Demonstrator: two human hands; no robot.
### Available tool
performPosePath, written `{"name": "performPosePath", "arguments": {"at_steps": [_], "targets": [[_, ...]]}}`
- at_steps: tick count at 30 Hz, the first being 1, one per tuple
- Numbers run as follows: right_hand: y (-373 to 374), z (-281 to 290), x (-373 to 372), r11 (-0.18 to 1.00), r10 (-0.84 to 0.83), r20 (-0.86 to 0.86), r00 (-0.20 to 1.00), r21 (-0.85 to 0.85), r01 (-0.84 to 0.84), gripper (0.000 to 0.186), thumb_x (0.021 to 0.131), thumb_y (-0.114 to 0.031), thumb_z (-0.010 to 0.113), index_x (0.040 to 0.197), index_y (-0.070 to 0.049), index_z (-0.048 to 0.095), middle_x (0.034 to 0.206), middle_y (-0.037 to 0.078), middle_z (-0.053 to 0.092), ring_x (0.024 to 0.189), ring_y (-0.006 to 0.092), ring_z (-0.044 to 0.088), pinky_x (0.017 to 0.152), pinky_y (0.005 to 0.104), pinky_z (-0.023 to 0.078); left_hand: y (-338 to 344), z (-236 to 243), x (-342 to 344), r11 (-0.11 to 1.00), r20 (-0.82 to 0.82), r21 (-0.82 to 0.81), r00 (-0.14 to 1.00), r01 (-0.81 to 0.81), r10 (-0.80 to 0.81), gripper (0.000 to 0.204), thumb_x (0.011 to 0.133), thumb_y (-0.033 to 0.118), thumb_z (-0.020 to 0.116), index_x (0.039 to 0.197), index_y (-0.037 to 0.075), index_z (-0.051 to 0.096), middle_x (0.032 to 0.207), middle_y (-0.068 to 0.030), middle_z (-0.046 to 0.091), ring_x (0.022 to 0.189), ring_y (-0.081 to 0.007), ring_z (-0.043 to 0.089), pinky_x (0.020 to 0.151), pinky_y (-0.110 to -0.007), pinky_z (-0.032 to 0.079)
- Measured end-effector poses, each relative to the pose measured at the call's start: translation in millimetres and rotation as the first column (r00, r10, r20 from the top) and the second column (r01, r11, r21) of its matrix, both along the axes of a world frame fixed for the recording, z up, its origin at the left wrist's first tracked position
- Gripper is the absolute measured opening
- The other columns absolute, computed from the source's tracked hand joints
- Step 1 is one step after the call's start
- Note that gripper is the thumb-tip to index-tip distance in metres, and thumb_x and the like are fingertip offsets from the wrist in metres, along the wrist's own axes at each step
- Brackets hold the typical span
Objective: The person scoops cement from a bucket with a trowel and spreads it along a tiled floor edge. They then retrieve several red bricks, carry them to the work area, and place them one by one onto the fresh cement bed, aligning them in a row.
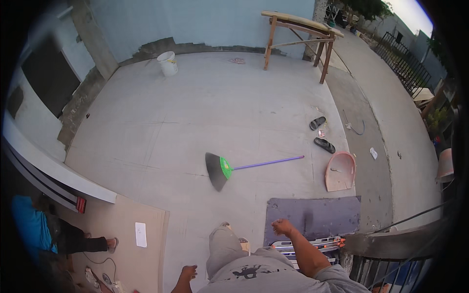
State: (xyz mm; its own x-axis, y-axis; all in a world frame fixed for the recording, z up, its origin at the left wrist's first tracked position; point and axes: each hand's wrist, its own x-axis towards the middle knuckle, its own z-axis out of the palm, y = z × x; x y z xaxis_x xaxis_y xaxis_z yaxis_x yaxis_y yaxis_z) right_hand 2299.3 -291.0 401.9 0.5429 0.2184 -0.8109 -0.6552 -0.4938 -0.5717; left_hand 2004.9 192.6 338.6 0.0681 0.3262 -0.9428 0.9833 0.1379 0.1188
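Note:
My right hand (282, 226) hangs in front of me above a dark grey mat (337, 212), its fingers curled in and nothing visible in them. Low at my left side is my left hand (189, 272), small in view, with fingers loosely apart and no object in it. Ahead on the pale floor lies a broom (221, 172) with dark bristles, a green head and a purple handle pointing right. Neither hand touches it. Beside my right forearm, a folded ladder-like metal frame with orange tips (322, 242) is partly hidden by my body.
A pinkish scoop-shaped container (340, 172) and black slippers (324, 144) lie at right. A white bucket (168, 64) and wooden trestle (298, 36) stand at the back. At lower left are a person in blue (31, 224), white paper (140, 235) and a cord (105, 262).

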Motion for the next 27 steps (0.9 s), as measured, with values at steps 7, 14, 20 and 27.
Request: {"name": "performPosePath", "arguments": {"at_steps": [7,14,20,27], "targets": [[-9,-30,84,0.938,-0.339,0.005,0.941,0.086,0.337,0.023,0.091,-0.024,0.061,0.089,-0.001,0.061,0.075,0.011,0.063,0.058,0.0226,0.060,0.053,0.0358,0.052,12,1,295,0.892,0.118,-0.162,0.905,0.423,-0.408,0.063,0.085,0.043,0.069,0.130,0.001,0.056,0.131,-0.0163,0.057,0.116,-0.0312,0.057,0.092,-0.048,0.047],[-81,-41,80,0.971,-0.012,0.077,0.997,-0.237,0.030,0.062,0.093,-0.054,0.052,0.134,-0.006,0.053,0.106,0.013,0.069,0.092,0.0229,0.067,0.080,0.0423,0.053,-56,42,632,0.359,0.396,0.273,0.236,0.892,-0.887,0.056,0.085,0.049,0.060,0.100,-0.004,0.068,0.103,-0.0234,0.069,0.097,-0.0384,0.065,0.084,-0.044,0.049],[-96,-33,194,0.685,-0.577,-0.477,0.662,0.159,0.711,0.074,0.090,-0.061,0.056,0.130,0.002,0.055,0.124,0.014,0.063,0.109,0.0277,0.062,0.090,0.0463,0.051,-117,30,792,0.217,0.245,0.212,0.164,0.953,-0.956,0.062,0.083,0.044,0.066,0.124,-0.001,0.061,0.125,-0.0233,0.061,0.115,-0.0294,0.061,0.094,-0.039,0.048],[-240,-36,376,0.825,-0.540,-0.120,0.833,-0.270,0.496,0.044,0.089,-0.042,0.061,0.089,0.002,0.063,0.078,0.013,0.066,0.062,0.0273,0.065,0.056,0.0392,0.054,-275,-31,905,0.190,0.376,0.015,0.171,0.982,-0.911,0.051,0.091,0.037,0.059,0.129,0.003,0.058,0.118,-0.0161,0.063,0.109,-0.0259,0.057,0.094,-0.035,0.045]]}}
